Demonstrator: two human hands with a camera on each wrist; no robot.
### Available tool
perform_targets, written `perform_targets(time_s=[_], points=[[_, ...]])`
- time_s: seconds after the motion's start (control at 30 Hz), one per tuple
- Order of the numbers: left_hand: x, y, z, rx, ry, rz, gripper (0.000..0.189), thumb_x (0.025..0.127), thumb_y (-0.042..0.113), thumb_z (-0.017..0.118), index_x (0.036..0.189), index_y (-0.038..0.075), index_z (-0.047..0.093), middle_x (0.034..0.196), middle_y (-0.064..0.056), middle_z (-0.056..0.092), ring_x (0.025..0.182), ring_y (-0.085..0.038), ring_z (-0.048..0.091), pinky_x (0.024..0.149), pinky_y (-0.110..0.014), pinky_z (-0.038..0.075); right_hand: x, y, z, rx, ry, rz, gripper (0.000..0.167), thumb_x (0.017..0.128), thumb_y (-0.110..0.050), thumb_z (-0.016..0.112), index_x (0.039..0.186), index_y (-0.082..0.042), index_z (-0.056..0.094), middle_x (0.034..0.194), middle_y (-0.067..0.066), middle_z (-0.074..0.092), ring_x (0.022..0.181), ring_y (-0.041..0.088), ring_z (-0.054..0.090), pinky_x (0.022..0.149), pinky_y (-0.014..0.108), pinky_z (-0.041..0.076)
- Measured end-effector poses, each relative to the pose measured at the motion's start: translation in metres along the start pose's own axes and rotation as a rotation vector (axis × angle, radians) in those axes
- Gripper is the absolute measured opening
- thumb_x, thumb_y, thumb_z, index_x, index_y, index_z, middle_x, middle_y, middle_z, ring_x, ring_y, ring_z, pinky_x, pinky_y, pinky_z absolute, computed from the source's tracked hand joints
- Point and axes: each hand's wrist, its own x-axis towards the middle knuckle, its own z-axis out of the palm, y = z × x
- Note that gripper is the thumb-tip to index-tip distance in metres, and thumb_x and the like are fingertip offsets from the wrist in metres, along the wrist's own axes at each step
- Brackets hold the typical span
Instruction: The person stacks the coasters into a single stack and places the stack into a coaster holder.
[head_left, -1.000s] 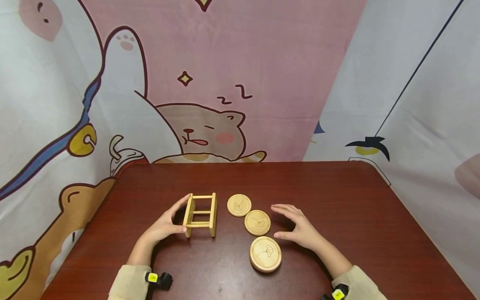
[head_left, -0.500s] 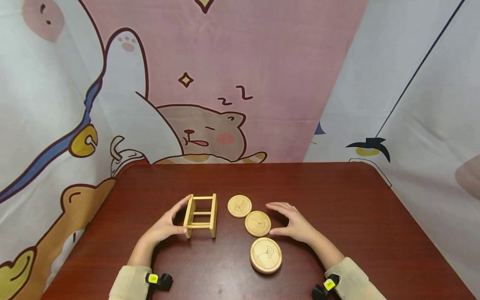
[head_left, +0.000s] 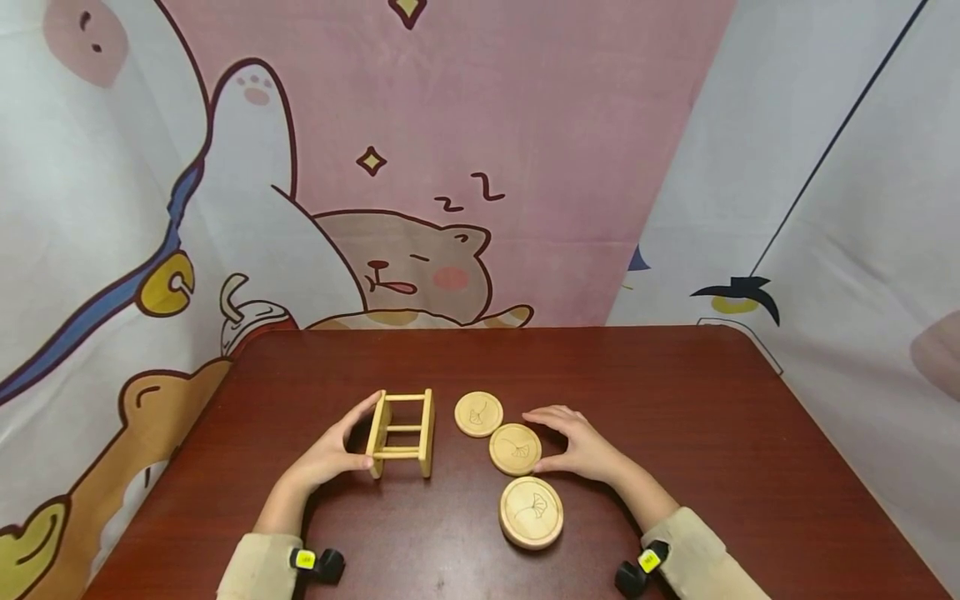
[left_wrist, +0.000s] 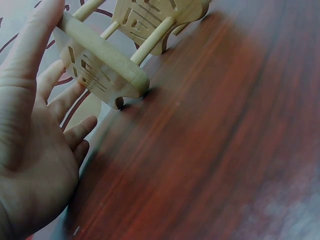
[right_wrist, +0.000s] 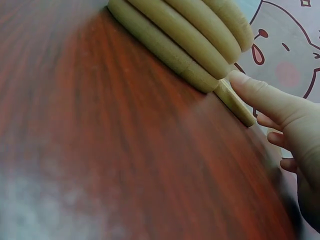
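At left in the head view stands a pale wooden coaster holder [head_left: 402,452], two side panels joined by rods. My left hand [head_left: 330,450] grips its left panel, thumb at the near end and fingers at the far end. A round wooden coaster [head_left: 515,450] with an engraved leaf lies flat at the middle. My right hand [head_left: 581,450] is spread around its right side, thumb and forefinger close to its edge; firm contact cannot be told. Another coaster [head_left: 478,414] lies beyond it, to the left. Nearer the person sits a coaster stack [right_wrist: 180,37], several pieces high.
The things rest on a dark red-brown table [head_left: 420,542] with a glossy surface. Behind it hangs a cartoon-printed cloth [head_left: 525,167]. Black wrist cameras [head_left: 330,567] sit at both cuffs, low over the table.
My right hand has moved left, from beside the middle coaster to around its right edge. The left hand and the coaster holder stay where they were.
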Motion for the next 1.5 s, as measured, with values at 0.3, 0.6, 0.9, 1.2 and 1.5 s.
perform_targets(time_s=[0.3, 0.6, 0.9, 1.2, 1.5], points=[[0.0002, -0.0008, 0.0007, -0.003, -0.004, -0.011, 0.100, 0.072, 0.021, 0.084, 0.153, 0.023, 0.026, 0.155, -0.005, 0.025, 0.138, -0.010, 0.020, 0.101, -0.065, 0.006, 0.0011, 0.0051, 0.0050, -0.038, -0.020, -0.045, 0.074, 0.069, -0.050, 0.081, 0.129, -0.013, 0.061, 0.127, -0.004, 0.058, 0.120, 0.020, 0.046, 0.092, 0.050, 0.030], [0.0004, -0.0006, 0.0000, 0.004, 0.002, -0.003, 0.100, 0.071, 0.020, 0.084, 0.153, 0.021, 0.026, 0.154, -0.006, 0.026, 0.137, -0.010, 0.022, 0.101, -0.066, 0.006, 0.0041, 0.0017, 0.0047, -0.056, -0.059, -0.054, 0.074, 0.069, -0.052, 0.080, 0.130, -0.015, 0.061, 0.128, -0.006, 0.058, 0.121, 0.019, 0.045, 0.093, 0.049, 0.029], [-0.0002, -0.0010, -0.0001, 0.001, 0.003, -0.010, 0.101, 0.072, 0.021, 0.084, 0.153, 0.021, 0.025, 0.154, -0.006, 0.027, 0.137, -0.011, 0.023, 0.101, -0.066, 0.006, 0.0046, 0.0019, 0.0061, -0.081, -0.070, -0.068, 0.070, 0.071, -0.049, 0.080, 0.129, -0.013, 0.062, 0.127, -0.004, 0.058, 0.120, 0.019, 0.047, 0.093, 0.049, 0.030], [0.0001, 0.0008, 0.0003, -0.004, 0.018, -0.030, 0.102, 0.070, 0.018, 0.085, 0.153, 0.022, 0.025, 0.154, -0.004, 0.027, 0.138, -0.013, 0.022, 0.101, -0.065, 0.007, 0.0052, 0.0050, 0.0066, -0.084, -0.066, -0.064, 0.070, 0.070, -0.049, 0.080, 0.128, -0.013, 0.062, 0.126, -0.004, 0.058, 0.119, 0.018, 0.047, 0.093, 0.047, 0.031], [-0.0001, -0.0012, 0.0003, -0.004, 0.010, -0.029, 0.101, 0.071, 0.023, 0.085, 0.153, 0.026, 0.025, 0.155, -0.004, 0.026, 0.138, -0.014, 0.021, 0.101, -0.065, 0.007, 0.0028, 0.0056, 0.0059, -0.060, -0.024, -0.064, 0.070, 0.069, -0.048, 0.082, 0.127, -0.013, 0.063, 0.125, -0.005, 0.058, 0.118, 0.017, 0.047, 0.093, 0.046, 0.031]])
